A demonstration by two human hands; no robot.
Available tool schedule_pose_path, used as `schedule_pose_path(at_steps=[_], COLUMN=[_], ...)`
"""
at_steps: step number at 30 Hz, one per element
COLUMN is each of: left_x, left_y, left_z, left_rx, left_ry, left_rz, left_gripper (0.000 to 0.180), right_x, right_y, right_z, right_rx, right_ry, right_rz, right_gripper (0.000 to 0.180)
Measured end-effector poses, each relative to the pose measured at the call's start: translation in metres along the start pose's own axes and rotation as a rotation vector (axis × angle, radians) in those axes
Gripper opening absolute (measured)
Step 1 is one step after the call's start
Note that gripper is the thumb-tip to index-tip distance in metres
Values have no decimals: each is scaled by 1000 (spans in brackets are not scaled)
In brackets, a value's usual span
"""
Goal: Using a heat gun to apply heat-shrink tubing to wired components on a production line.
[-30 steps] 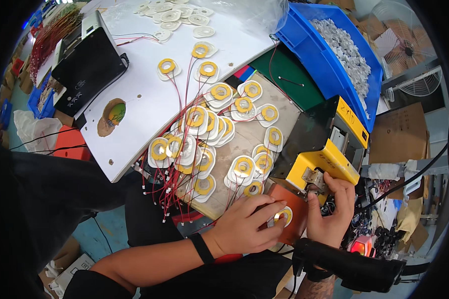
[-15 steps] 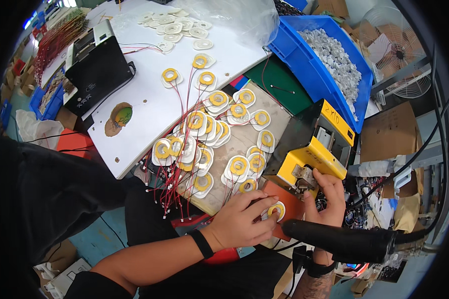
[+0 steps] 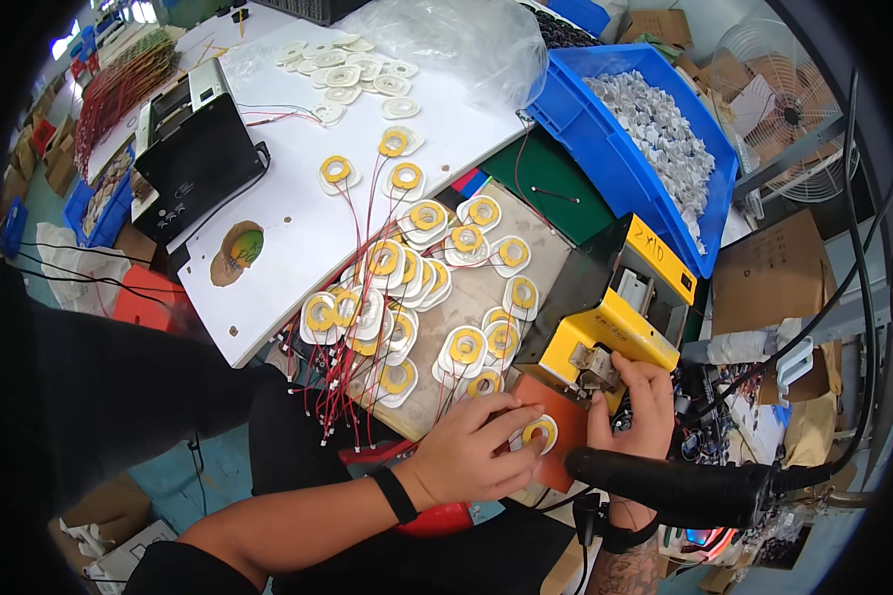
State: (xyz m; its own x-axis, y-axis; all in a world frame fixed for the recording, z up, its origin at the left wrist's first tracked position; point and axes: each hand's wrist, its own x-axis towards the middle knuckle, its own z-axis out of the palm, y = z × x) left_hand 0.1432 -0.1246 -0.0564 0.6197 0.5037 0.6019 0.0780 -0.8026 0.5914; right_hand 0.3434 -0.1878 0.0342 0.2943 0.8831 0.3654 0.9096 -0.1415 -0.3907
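Observation:
My left hand point(image 3: 478, 448) comes in from the lower left, its fingers closed on a white disc with a yellow ring point(image 3: 540, 432). That disc is held over an orange-brown pad point(image 3: 564, 448) in front of a yellow and black machine point(image 3: 605, 327). My right hand point(image 3: 639, 409) is at the machine's front, with thumb and fingers bent close to its small metal fixture point(image 3: 593, 367). Whatever lies between those fingertips is too small to make out. Left of the machine, several similar yellow-ringed discs point(image 3: 466, 345) with thin red wires lie on a tan board point(image 3: 437, 392).
A thick black tube point(image 3: 675, 480) crosses over my right wrist. Behind the machine stands a blue bin point(image 3: 575, 104) of small white parts. On the white table point(image 3: 308, 218) are a black device point(image 3: 193, 149), more white discs point(image 3: 342, 74) and a clear plastic bag point(image 3: 456, 45). A fan point(image 3: 789, 104) stands far right.
The whole view has shifted slightly. My left hand still holds the disc over the pad, and my right fingers stay at the metal fixture, the thumb drawn a little lower.

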Motion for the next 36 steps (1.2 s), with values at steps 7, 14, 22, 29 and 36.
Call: schedule_pose_path(at_steps=[7,14,22,29,36], left_x=[3,4,1,4,1], left_y=[2,2,2,2,-1], left_z=[-2,0,2,9,10], left_rx=[3,33,40,53,84], left_ry=[-12,35,19,38,62], left_rz=[12,40,85,93,94], left_gripper=[34,33,39,35,36], right_x=[0,-21,-44,18,52], right_y=[-2,8,-66,-47,-50], right_z=[-2,-37,-27,-43,-15], right_rx=[-1,405,1045,1187,1114], right_ry=[-8,-114,61,477,437], right_rz=[16,224,358,-24,-1], right_gripper=[51,70,85,70,80])
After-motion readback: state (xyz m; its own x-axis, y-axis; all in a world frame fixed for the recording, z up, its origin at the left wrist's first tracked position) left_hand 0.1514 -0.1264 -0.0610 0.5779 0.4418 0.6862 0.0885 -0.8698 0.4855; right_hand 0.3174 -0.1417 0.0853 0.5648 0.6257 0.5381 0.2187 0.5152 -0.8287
